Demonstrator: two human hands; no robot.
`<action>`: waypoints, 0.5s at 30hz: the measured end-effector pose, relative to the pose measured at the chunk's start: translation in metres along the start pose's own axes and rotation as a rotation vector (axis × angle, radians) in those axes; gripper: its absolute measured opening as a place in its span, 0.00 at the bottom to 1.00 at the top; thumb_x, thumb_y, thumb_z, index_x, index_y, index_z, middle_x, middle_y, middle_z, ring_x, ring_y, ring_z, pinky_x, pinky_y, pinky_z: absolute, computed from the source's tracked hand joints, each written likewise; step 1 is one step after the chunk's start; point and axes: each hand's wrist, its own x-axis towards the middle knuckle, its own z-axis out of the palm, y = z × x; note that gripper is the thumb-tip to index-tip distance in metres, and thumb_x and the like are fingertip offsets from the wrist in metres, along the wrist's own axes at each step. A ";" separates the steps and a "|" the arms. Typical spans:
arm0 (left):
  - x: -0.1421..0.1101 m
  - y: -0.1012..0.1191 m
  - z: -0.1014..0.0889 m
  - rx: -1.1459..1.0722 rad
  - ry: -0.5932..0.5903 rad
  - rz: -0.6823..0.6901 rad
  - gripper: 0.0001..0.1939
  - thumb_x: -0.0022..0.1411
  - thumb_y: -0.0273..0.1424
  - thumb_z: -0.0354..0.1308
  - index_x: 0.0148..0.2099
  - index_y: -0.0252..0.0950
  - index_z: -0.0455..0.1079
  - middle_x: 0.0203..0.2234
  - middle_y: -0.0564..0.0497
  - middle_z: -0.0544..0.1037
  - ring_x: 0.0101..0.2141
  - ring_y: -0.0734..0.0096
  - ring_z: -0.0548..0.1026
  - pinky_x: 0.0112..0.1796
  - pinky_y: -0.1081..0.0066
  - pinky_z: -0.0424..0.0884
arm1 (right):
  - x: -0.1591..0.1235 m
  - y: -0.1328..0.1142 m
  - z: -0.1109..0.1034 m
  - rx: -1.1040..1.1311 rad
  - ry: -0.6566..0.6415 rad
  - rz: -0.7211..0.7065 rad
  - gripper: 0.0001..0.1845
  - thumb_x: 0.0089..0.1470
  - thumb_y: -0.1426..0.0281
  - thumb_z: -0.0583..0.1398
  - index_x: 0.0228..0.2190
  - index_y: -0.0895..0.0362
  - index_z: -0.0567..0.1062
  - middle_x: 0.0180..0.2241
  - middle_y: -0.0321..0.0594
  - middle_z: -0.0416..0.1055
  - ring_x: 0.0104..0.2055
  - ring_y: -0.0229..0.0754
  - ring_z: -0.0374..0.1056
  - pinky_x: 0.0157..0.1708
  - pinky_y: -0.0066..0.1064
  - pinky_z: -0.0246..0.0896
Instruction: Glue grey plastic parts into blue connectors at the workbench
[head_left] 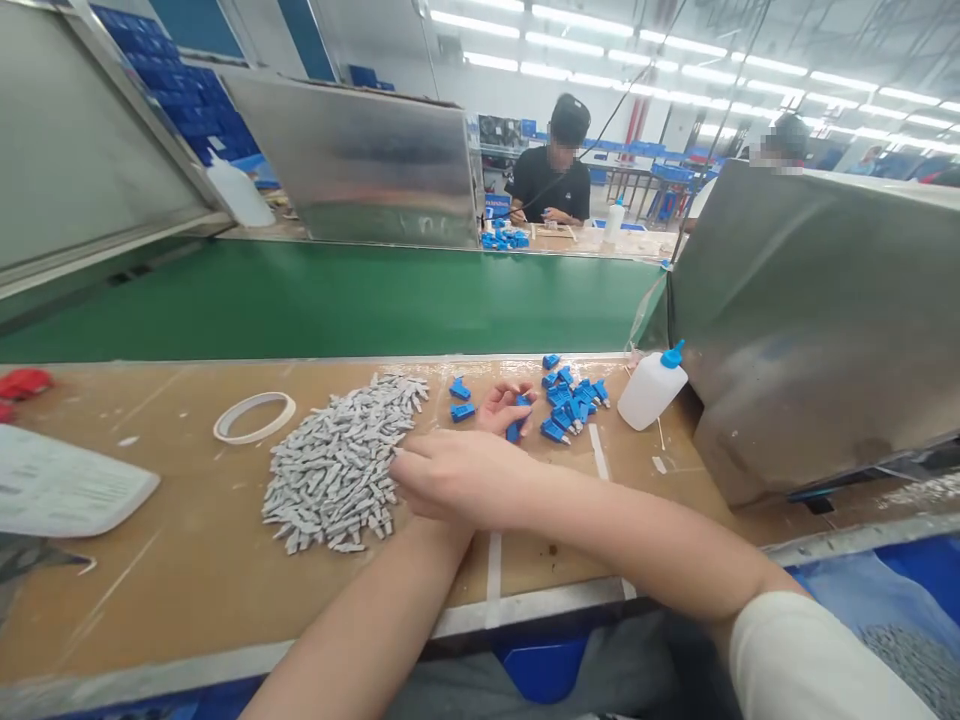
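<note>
My forearms cross, the right one lying over the left wrist. My left hand [501, 408] grips a blue plastic part [517, 420] between thumb and fingers. My right hand [442, 472] reaches left to the edge of a heap of small grey plastic pieces [330, 470]. Its fingers are bent together at the heap, and their tips are mostly hidden, so what they hold cannot be made out. Two loose blue parts [462, 411] lie between the heap and my left hand. To the right of that hand is a cluster of blue parts [570, 405], some with pale tips.
A white squeeze bottle [651, 390] with a blue cap stands at right, beside a metal panel [817, 330]. A tape roll [255, 417] and a paper sheet [67, 485] lie at left. Beyond the bench runs a green belt [337, 300]; a person [555, 185] works across it.
</note>
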 end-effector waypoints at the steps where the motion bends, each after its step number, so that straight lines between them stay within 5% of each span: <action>1: -0.001 0.001 0.001 -0.022 0.016 -0.033 0.24 0.41 0.22 0.74 0.37 0.39 0.65 0.42 0.52 0.78 0.42 0.65 0.81 0.22 0.82 0.68 | -0.021 0.010 -0.007 0.047 0.043 -0.036 0.11 0.70 0.69 0.54 0.42 0.57 0.77 0.42 0.45 0.76 0.50 0.49 0.73 0.52 0.40 0.70; 3: -0.003 0.004 0.004 -0.075 0.033 -0.090 0.23 0.46 0.22 0.72 0.40 0.39 0.65 0.46 0.51 0.79 0.48 0.60 0.81 0.31 0.79 0.76 | -0.067 0.035 -0.016 0.298 0.196 -0.100 0.13 0.71 0.68 0.53 0.47 0.58 0.76 0.43 0.46 0.77 0.49 0.44 0.73 0.52 0.35 0.69; 6: -0.008 0.008 0.011 -0.120 0.035 -0.125 0.23 0.53 0.27 0.73 0.45 0.40 0.63 0.51 0.48 0.79 0.51 0.57 0.80 0.36 0.76 0.79 | -0.126 0.078 -0.016 0.589 0.355 0.141 0.12 0.72 0.66 0.54 0.44 0.57 0.76 0.35 0.40 0.76 0.35 0.37 0.72 0.37 0.28 0.68; 8: -0.009 0.009 0.013 -0.111 0.069 -0.134 0.24 0.55 0.31 0.73 0.47 0.40 0.62 0.49 0.46 0.80 0.46 0.60 0.82 0.31 0.78 0.78 | -0.149 0.098 -0.010 0.687 0.314 0.255 0.12 0.71 0.65 0.55 0.43 0.56 0.77 0.33 0.38 0.76 0.32 0.36 0.71 0.34 0.27 0.67; 12: -0.008 0.006 0.012 -0.043 0.083 -0.097 0.23 0.55 0.29 0.73 0.47 0.39 0.65 0.42 0.51 0.79 0.32 0.74 0.80 0.19 0.83 0.67 | -0.161 0.107 0.004 0.745 0.155 0.182 0.10 0.68 0.64 0.60 0.45 0.55 0.79 0.38 0.40 0.81 0.40 0.39 0.76 0.44 0.30 0.69; 15: -0.009 0.004 0.012 0.010 0.037 -0.059 0.23 0.50 0.22 0.72 0.46 0.37 0.68 0.43 0.50 0.79 0.35 0.74 0.80 0.18 0.84 0.64 | -0.159 0.102 0.008 0.785 0.147 0.214 0.10 0.66 0.64 0.63 0.44 0.55 0.80 0.39 0.40 0.82 0.40 0.39 0.77 0.43 0.28 0.70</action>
